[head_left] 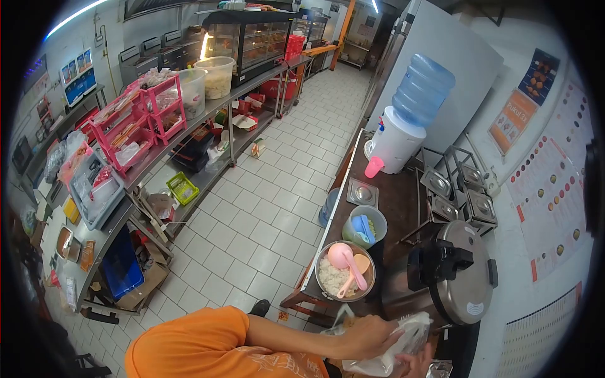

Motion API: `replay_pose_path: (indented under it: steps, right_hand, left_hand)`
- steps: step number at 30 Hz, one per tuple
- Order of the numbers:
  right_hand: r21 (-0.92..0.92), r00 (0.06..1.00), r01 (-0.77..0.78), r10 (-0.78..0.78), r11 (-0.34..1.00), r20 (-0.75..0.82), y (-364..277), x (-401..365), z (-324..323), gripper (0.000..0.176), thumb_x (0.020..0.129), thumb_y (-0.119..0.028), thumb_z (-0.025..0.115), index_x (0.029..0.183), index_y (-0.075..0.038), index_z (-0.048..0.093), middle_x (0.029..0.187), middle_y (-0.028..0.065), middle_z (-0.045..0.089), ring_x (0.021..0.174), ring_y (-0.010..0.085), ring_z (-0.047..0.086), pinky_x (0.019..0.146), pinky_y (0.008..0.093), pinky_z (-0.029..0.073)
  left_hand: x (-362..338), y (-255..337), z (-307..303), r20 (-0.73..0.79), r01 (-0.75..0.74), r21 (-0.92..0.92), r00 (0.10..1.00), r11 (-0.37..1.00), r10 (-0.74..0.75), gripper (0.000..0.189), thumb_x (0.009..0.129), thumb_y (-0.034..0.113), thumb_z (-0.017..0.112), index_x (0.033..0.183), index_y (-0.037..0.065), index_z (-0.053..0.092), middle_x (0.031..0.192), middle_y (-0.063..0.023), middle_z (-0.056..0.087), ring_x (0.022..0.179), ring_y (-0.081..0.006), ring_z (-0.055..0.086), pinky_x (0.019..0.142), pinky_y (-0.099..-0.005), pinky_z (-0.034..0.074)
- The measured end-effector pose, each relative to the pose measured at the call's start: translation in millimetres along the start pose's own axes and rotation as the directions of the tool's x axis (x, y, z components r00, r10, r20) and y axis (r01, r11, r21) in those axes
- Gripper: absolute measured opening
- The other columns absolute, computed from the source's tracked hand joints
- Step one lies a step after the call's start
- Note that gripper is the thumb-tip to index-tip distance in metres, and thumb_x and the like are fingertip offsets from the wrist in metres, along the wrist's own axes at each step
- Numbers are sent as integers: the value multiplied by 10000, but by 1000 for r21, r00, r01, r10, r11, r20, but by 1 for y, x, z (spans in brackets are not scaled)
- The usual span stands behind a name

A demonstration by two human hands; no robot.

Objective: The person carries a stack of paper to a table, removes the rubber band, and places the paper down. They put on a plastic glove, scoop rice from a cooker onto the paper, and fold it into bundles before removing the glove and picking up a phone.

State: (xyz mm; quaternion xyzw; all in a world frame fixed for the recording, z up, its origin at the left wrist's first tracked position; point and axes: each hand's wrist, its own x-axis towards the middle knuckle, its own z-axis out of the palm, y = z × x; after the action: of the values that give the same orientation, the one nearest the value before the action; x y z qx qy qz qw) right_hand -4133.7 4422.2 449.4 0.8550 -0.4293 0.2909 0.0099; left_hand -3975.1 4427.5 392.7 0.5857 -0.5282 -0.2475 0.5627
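Note:
My left hand (368, 337) reaches in from an orange sleeve, with its fingers closed on a clear plastic bag (413, 331). At the bottom edge, my right hand (416, 364) is partly cut off, its fingers curled against the same bag. What the bag contains is hard to make out. Just beyond my left hand stands a metal bowl of white rice (331, 277), with a pink ladle (341, 257) and a peach-coloured paddle resting on top. Behind it is a translucent tub (372, 217) holding a blue-handled utensil.
A large steel cooker (466, 271) with a black latch stands right of the bowl. Farther along the dark table are a lidded metal pan (363, 192), a pink cup (374, 166) and a water dispenser (400, 138). Across the tiled floor (246, 220), a steel counter holds pink racks (135, 120).

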Motion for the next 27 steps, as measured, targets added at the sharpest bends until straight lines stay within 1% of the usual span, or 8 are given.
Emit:
replay_pose_path:
  steps: [3,5,6,9,11,18,22,27]
  right_hand:
    - [-147,987,160,-155,976,47,27,6,14,129,929,-54,541,1011,-1,625,1313,216,561,1115,330,618,801,364,557]
    - [498,969,-18,-108,867,223,59,0,33,593,1007,-491,472,1286,29,530,926,157,657,960,230,628,913,381,455]
    - [708,837,-533,164,464,522,86,-35,42,613,938,-490,589,1238,42,545,1041,132,627,898,241,617,862,393,470]
    - [690,755,-622,517,370,403,57,-31,44,538,860,-279,755,1247,27,540,1181,117,624,998,187,618,839,307,500]
    - [883,729,-469,560,-11,394,61,-31,41,588,881,-267,742,1327,23,493,1250,135,591,1105,214,585,933,352,482]
    - [959,721,-150,637,-242,273,86,-71,28,694,944,-476,593,1416,-5,402,1333,140,547,1161,244,576,984,361,472]
    - [890,725,61,633,-452,271,108,-84,34,665,965,-501,535,1401,-10,434,1316,131,566,1163,235,574,992,350,463]
    - [910,599,96,754,-404,271,122,-114,33,414,889,-215,465,1169,68,578,1044,160,671,893,235,669,808,332,553]
  left_hand:
    - [-4,2,1,83,-63,183,995,981,49,297,943,285,581,870,0,622,674,-190,614,585,-417,589,548,-489,479]
    - [-10,4,6,219,-139,249,972,959,84,303,933,305,593,921,3,613,759,-187,623,668,-403,606,593,-481,484]
    - [-15,4,9,333,-191,257,938,947,99,321,932,311,590,998,0,626,830,-192,634,749,-389,623,637,-477,490]
    - [-16,7,-4,487,-207,-25,852,978,192,507,920,336,602,1307,19,523,1042,-196,627,1031,-335,563,810,-457,482]
    - [-10,19,-16,584,-223,-95,777,970,236,594,901,362,619,1365,17,485,1156,-208,609,1076,-347,551,873,-453,476]
    - [40,19,-64,-22,-193,506,971,841,237,374,906,271,670,1154,-8,647,1008,-143,693,889,-283,662,812,-360,518]
    - [61,-20,-36,563,330,-15,783,944,-265,386,972,317,611,1170,-13,635,1031,-99,691,898,-177,646,822,-300,506]
    - [51,-25,-8,215,395,-185,910,900,-355,455,1020,397,518,1193,-10,628,1060,-72,680,931,-122,621,832,-245,484]
